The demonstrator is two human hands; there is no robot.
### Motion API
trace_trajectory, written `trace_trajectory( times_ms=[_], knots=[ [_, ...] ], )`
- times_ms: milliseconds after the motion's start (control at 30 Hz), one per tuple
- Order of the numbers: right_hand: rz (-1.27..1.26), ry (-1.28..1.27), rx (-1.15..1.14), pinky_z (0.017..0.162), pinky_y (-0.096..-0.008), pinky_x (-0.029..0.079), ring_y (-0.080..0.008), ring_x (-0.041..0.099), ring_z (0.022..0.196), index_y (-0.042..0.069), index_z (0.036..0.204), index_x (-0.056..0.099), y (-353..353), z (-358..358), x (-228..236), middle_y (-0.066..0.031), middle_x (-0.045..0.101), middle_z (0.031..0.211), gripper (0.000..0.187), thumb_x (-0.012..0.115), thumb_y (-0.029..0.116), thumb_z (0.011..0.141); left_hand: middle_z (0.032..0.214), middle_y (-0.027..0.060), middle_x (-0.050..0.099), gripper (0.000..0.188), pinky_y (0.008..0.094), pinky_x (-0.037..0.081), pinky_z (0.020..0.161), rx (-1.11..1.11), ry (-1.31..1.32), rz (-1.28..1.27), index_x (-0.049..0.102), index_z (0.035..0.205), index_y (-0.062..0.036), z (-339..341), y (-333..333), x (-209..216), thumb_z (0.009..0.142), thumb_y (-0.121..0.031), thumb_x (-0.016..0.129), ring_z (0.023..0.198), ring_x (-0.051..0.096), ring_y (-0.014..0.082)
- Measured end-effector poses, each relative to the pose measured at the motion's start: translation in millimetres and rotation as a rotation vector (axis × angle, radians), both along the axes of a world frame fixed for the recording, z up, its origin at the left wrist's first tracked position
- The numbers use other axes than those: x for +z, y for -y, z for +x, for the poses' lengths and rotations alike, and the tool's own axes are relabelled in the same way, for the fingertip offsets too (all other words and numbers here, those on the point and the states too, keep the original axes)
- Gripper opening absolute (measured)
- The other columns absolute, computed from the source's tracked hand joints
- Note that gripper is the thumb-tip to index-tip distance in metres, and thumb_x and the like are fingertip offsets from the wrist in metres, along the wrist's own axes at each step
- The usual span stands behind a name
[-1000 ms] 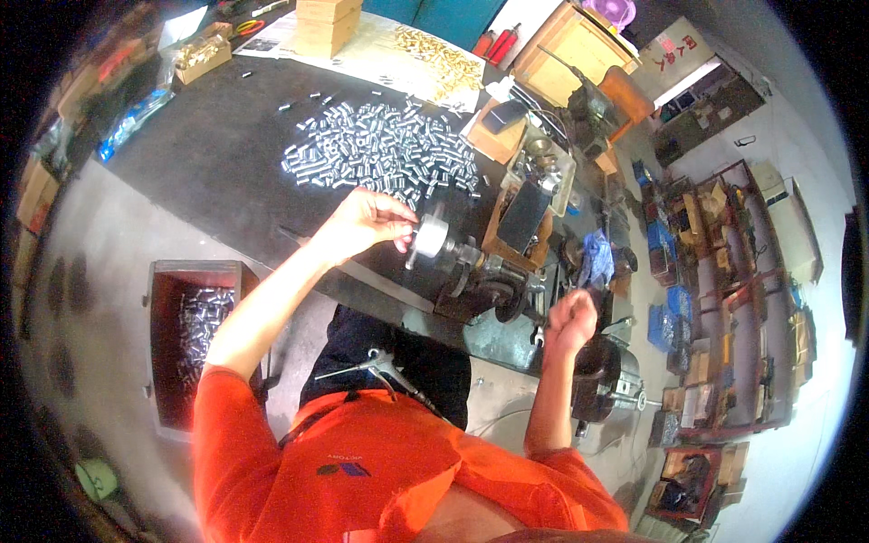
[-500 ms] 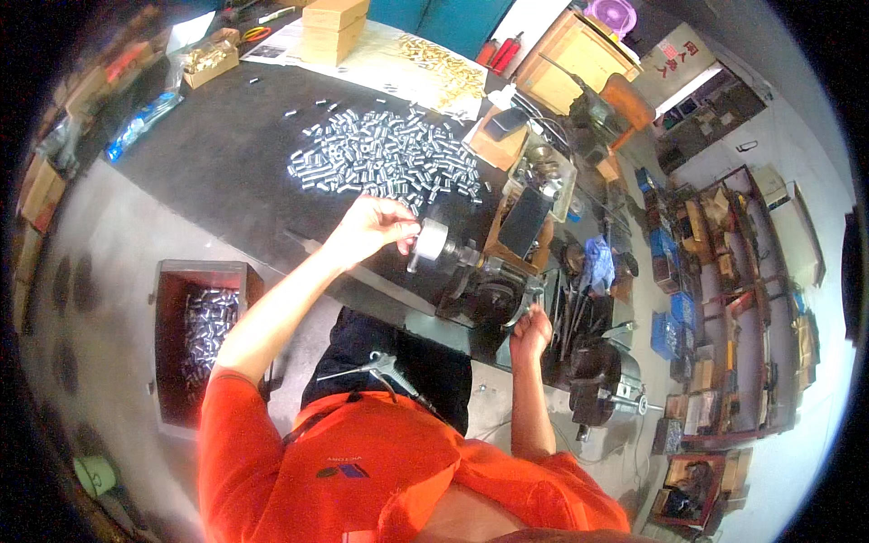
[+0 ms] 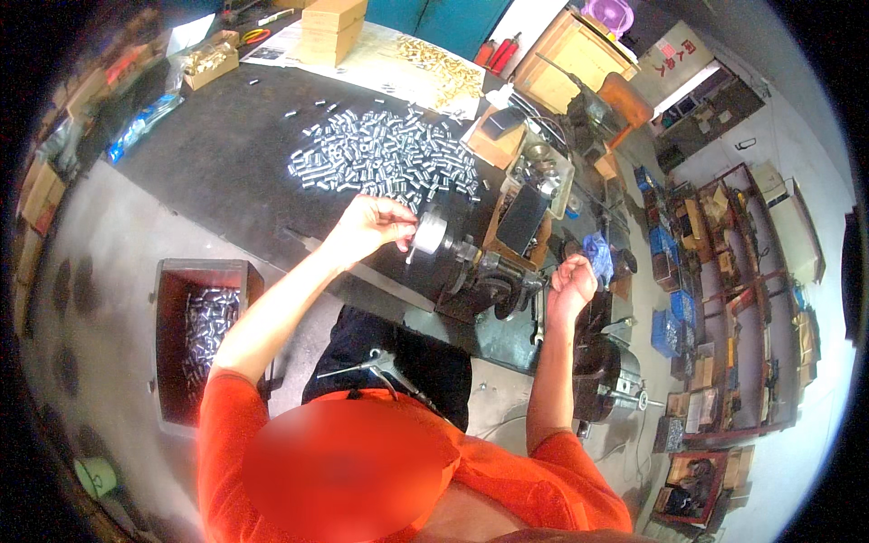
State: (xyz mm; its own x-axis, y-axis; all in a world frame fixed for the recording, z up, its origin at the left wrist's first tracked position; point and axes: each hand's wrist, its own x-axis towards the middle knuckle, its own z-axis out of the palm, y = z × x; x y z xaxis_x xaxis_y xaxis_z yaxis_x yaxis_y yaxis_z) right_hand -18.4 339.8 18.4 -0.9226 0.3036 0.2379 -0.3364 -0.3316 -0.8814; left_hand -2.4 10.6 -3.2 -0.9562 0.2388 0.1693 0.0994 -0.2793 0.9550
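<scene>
My left hand (image 3: 378, 223) is closed in a pinch at the front of a round silver chuck-like metal head (image 3: 432, 233). Whatever its fingertips hold is too small or hidden to make out. This head sits on the shaft of a small dark bench machine (image 3: 493, 282). Beyond the machine's right end, my right hand (image 3: 574, 279) is closed in a fist, and what is inside it is hidden. A blue plastic bag (image 3: 598, 257) shows just behind that fist. Past my left hand, many small silver metal sleeves (image 3: 385, 154) lie in a pile on the dark bench.
Left of my legs stands an open box (image 3: 164, 348) with more silver sleeves. An air blow gun (image 3: 385, 364) lies across my lap. Brass-coloured parts (image 3: 444, 72) and cardboard boxes (image 3: 331, 36) rest on paper at the back. A dark vise-like machine (image 3: 602, 366) stands at the right.
My right hand has moved up and to the right, away from the machine's near right end, still closed. My left hand stays at the metal head, almost unmoved.
</scene>
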Motion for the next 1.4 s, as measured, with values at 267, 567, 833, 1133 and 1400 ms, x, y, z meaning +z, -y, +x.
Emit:
trace_trajectory(
  times_ms=[267,567,833,1133,1400],
  knots=[
    [-0.033,-0.022,0.052,0.038,-0.0208,0.017,-0.0058,0.025,0.042,0.004,0.07,0.047,-8,43,-8,0.0024,0.032,0.052,0.015,0.042,0.015,0.079,0.072,0.0087,0.059,0.01,0.0243,0.048,0.055,-0.002,0.036,-0.003,0.057,0.086,0.0062,1,1,-3,0.078,0.001,0.056,0.059,0.056,0.0128],
    [-0.086,0.481,-0.239,0.037,-0.0222,0.024,-0.008,0.034,0.045,0.007,0.066,0.048,-11,30,-105,0.0024,0.039,0.054,0.011,0.049,0.012,0.076,0.07,0.0086,0.058,0.01,0.0256,0.048,0.055,-0.025,0.052,-0.013,0.057,0.087,0.0051,1,5,-1,0.079,-0.001,0.055,0.058,0.056,0.0137],
    [0.003,0.023,-0.1,0.038,-0.0203,0.023,-0.0063,0.033,0.044,0.003,0.069,0.051,-3,-23,-23,0.0006,0.04,0.052,0.014,0.044,0.011,0.077,0.073,0.0096,0.058,0.011,0.027,0.049,0.057,-0.028,0.018,0.035,0.055,0.087,0.0054,-1,8,-2,0.079,-0.003,0.055,0.062,0.057,0.0145],
    [-0.044,0.071,-0.031,0.033,-0.0202,0.022,-0.0063,0.032,0.04,0.004,0.066,0.048,-6,78,-49,0.0011,0.038,0.053,0.022,0.044,0.019,0.082,0.073,0.0101,0.058,0.013,0.0258,0.049,0.056,-0.035,0.043,0.057,0.053,0.088,0.0049,3,8,-1,0.079,-0.005,0.056,0.06,0.057,0.0144],
    [0.228,0.429,-0.305,0.046,-0.0239,0.032,-0.0099,0.04,0.051,0.008,0.067,0.056,-3,-14,-82,0.0025,0.047,0.06,0.012,0.052,0.018,0.073,0.072,0.01,0.059,0.012,0.0245,0.048,0.056,-0.013,0.028,0.061,0.055,0.085,0.0043,1,13,2,0.078,-0.005,0.057,0.058,0.057,0.0138]
  ],
)
